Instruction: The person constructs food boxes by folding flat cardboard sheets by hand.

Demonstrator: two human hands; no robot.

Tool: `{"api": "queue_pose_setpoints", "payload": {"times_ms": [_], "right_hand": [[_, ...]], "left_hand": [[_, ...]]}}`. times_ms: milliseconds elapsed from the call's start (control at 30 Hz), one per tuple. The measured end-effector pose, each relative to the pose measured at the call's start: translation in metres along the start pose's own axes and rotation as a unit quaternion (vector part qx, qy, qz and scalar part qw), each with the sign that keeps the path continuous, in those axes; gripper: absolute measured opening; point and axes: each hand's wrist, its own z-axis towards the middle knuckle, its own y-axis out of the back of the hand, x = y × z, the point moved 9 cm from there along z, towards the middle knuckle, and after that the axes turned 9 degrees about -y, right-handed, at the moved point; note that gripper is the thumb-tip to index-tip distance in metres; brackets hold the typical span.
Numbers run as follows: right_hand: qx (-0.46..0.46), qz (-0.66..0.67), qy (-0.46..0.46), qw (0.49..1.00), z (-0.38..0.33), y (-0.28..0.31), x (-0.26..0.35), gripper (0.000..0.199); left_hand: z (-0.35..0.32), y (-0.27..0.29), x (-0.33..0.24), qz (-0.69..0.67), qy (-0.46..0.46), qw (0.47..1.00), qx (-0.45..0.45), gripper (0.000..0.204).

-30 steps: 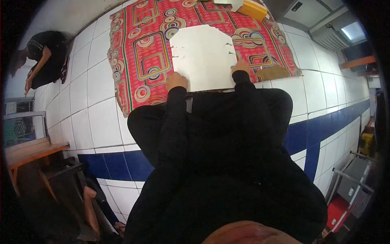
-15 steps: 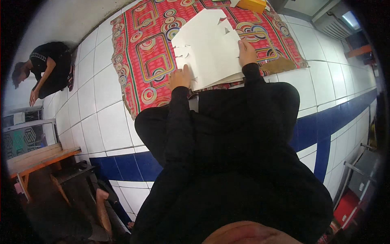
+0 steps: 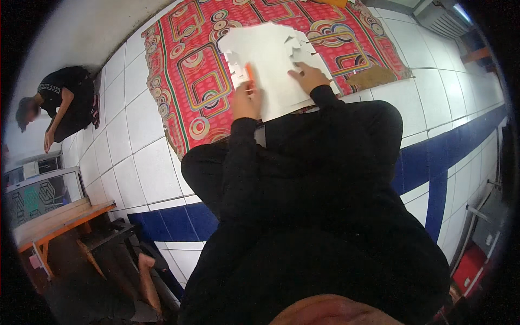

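Note:
A stack of white cardboard sheets (image 3: 279, 70) with notched flaps along both sides lies on the patterned cloth in front of my crossed legs. At its left edge my left hand (image 3: 247, 101) is closed, fingers pinched on the cardboard. A narrow orange strip (image 3: 249, 72) stands up just beyond those fingers; whether it is a flap's coloured side or a separate thing, I cannot tell. My right hand (image 3: 310, 78) rests on the right part of the top sheet, its fingers apart and reaching toward the cut flaps.
The red patterned cloth (image 3: 184, 76) covers white floor tiles (image 3: 149, 168) with a blue band. At the far edge an orange-yellow box (image 3: 331, 2) is partly in view. Another person (image 3: 67, 100) crouches at the left, near a wooden bench (image 3: 65, 219). Brown patch (image 3: 371, 77) marks the cloth's right side.
My right hand has left the right edge and moved inward onto the top sheet. My left hand has closed at the left edge, where an orange strip now shows. The sheets have shifted slightly.

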Motion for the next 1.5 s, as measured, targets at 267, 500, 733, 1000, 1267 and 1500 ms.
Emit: {"api": "queue_pose_setpoints", "payload": {"times_ms": [267,500,733,1000,1267,1500], "right_hand": [[-0.006,-0.226,-0.008,0.974,-0.011,-0.03,-0.009,0.051],[0.003,-0.075,0.002,0.997,-0.003,-0.027,-0.023,0.051],[-0.11,0.127,-0.162,0.972,-0.002,-0.029,-0.094,0.048],[-0.154,0.198,0.043,0.967,-0.044,0.007,-0.021,0.019],[-0.203,0.094,0.085,0.971,-0.05,0.015,-0.01,0.015],[-0.177,0.198,0.123,0.956,-0.054,0.022,-0.001,0.012]], "left_hand": [[-0.009,-0.048,-0.041,0.41,-0.076,0.899,0.133,0.042],[0.035,-0.1,-0.018,0.108,0.023,0.99,0.089,0.046],[0.039,-0.123,0.042,-0.216,0.181,0.959,0.028,0.029],[0.028,-0.124,0.01,-0.494,0.237,0.835,0.049,0.015],[0.02,-0.121,-0.028,-0.38,0.15,0.909,0.076,0.022],[0.025,-0.11,0.0,-0.418,0.185,0.889,0.023,0.025]]}}
